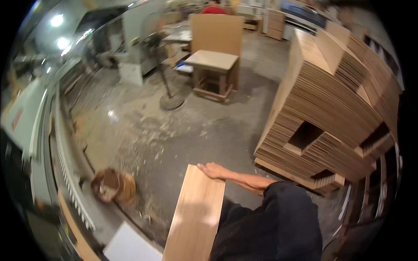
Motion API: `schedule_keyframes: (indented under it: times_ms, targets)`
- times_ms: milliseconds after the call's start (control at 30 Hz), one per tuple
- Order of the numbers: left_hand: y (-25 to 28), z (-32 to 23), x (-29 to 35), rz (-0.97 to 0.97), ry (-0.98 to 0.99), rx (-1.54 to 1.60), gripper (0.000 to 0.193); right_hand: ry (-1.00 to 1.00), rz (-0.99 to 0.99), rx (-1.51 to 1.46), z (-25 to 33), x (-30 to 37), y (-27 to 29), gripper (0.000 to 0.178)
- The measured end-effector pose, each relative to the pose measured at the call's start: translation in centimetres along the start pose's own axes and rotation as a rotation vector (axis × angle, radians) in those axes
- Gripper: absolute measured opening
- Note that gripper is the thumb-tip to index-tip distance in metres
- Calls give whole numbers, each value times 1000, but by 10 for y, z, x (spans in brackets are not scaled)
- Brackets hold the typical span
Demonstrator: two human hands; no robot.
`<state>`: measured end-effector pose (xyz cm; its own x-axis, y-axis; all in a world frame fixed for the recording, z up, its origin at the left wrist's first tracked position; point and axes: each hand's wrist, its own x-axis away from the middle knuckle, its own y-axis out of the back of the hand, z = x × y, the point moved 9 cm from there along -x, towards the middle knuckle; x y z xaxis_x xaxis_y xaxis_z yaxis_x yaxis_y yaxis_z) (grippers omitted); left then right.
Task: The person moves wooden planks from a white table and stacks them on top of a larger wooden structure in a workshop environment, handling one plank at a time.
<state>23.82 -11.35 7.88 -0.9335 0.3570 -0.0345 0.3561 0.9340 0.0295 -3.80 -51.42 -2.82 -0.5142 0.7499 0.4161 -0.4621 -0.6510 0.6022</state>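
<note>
While board [196,217] is carried edge-up, top corner is clasped by right hand [212,170]; stacked panels [331,108] seen nearby.

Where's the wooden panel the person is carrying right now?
In the head view, the wooden panel sits low and centre, with the right hand on its top corner, left of the big stack of boards.

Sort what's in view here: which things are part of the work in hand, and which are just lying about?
In hand: wood panel, gripped at its far end by the right hand; panel stack, close by on the right.

Lying about: small table, fan stand, upright board, floor scraps, machine.
</note>
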Motion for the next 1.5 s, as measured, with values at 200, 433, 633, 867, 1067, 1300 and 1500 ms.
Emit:
schedule_keyframes:
  times_ms: [200, 433, 633, 867, 1067, 1300, 1500]
  targets:
    - [-206, -16, -97, 369, 0, 0, 78, -104, -227, -184, -54, -37, 125, 81]
    - [-383, -24, -159, 641, 30, 15, 78, -188, -630, -375, -117, -27, 274, 87]
    - [-491, -22, -218, 792, 38, 44, 78, -137, -1057, -326, -111, 47, 399, 86]
    - [-647, -33, -306, 1031, 21, 173, 79, -242, -1606, -174, -35, 165, 483, 85]
    - [-859, -125, -319, 1298, -19, 423, 80, -134, -2107, -153, 29, 259, 507, 70]
    - [-1126, -227, -237, 1615, 1, 894, 52, -207, -2636, 278, 135, 345, 524, 59]
    - [-1257, -415, -68, 1869, -276, 901, 66, -492, -2569, 598, 135, 441, 589, 57]
